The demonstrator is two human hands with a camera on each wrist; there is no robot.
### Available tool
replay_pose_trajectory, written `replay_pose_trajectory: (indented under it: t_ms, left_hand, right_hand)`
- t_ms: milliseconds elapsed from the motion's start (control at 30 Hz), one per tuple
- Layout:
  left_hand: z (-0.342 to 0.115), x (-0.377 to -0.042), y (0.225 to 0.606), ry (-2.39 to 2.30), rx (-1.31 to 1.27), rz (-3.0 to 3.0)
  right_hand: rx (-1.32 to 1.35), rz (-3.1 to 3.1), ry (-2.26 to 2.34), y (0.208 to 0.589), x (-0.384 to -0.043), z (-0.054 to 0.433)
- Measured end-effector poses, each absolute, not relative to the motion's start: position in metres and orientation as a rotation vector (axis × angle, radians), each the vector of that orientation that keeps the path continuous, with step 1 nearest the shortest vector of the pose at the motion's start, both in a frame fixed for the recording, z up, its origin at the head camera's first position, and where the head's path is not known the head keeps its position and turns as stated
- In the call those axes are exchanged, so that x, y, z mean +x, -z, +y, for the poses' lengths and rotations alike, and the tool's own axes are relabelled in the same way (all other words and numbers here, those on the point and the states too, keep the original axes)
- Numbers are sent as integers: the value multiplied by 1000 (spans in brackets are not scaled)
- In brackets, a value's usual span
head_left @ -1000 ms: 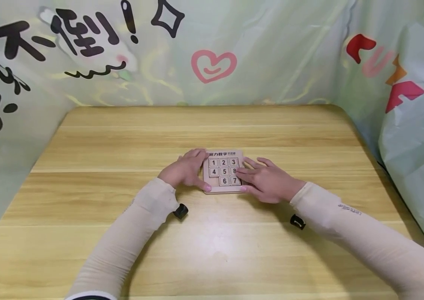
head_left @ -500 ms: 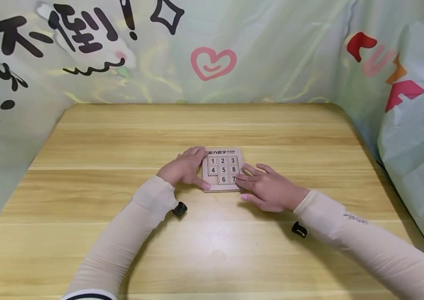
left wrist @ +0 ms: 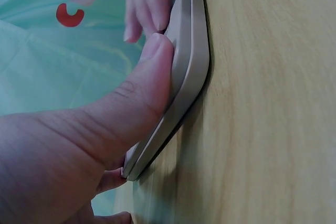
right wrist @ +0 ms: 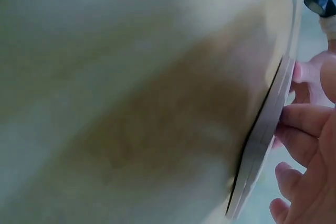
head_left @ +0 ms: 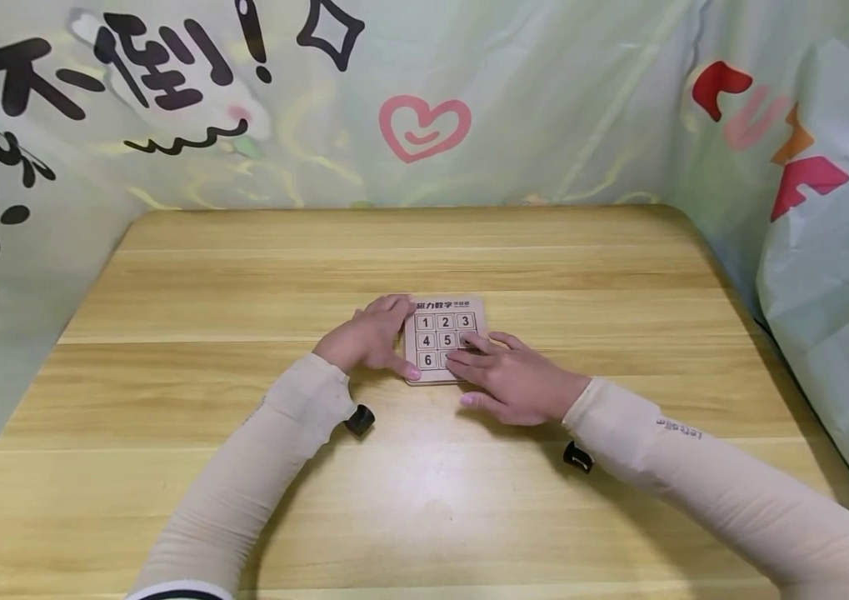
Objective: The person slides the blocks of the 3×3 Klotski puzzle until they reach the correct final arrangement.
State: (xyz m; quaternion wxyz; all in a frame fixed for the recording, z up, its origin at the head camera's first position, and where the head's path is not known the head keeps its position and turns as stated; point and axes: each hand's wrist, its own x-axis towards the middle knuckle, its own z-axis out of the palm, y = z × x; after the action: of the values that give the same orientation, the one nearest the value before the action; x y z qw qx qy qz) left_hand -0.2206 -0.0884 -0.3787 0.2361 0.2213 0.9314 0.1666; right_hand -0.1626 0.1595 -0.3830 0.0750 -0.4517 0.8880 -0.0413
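Note:
A sliding number puzzle [head_left: 431, 381] lies flat on the wooden table in the head view, its square tiles in a pale frame. Tiles 1, 2 and 3 fill the top row; 4 and 5 show below, and tile 6 [head_left: 427, 360] sits at bottom left. My left hand [head_left: 366, 335] holds the frame's left side, thumb at the near corner and fingers at the far one. In the left wrist view that thumb [left wrist: 149, 85] presses the puzzle's edge. Fingers nearly straight, my right hand [head_left: 517, 385] touches the lower right tiles and hides some of them.
The wooden table [head_left: 244, 267] reaches back to a printed cloth [head_left: 544, 100] that hangs behind it and along both sides. Pale sleeves cover both forearms, and a small black device [head_left: 360, 421] sits at the left wrist, another [head_left: 577, 457] at the right.
My right hand came down from beside tile 8 to the bottom row, then moved left. Tile 6 slid left into the gap at bottom left. My left hand stayed on the frame.

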Motion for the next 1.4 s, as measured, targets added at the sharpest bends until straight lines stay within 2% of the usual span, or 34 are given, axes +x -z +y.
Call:
replay_pose_trajectory:
  t_ms: [233, 533, 833, 1100, 1400]
  left_hand:
    - [-88, -220, 379, -475, 598, 2551]
    - [-89, -222, 380, -473, 607, 2565]
    - [-87, -221, 380, -462, 601, 2551]
    - [-90, -221, 381, -475, 597, 2553]
    - [-90, -222, 381, -473, 596, 2548]
  right_hand:
    - [-1253, 2748, 53, 377, -169, 168]
    - [-1344, 2675, 72, 368, -160, 163]
    - [-1308, 2723, 101, 381, -177, 153]
    - [-1215, 2765, 37, 372, -182, 163]
    - [-1397, 2645, 87, 377, -173, 152]
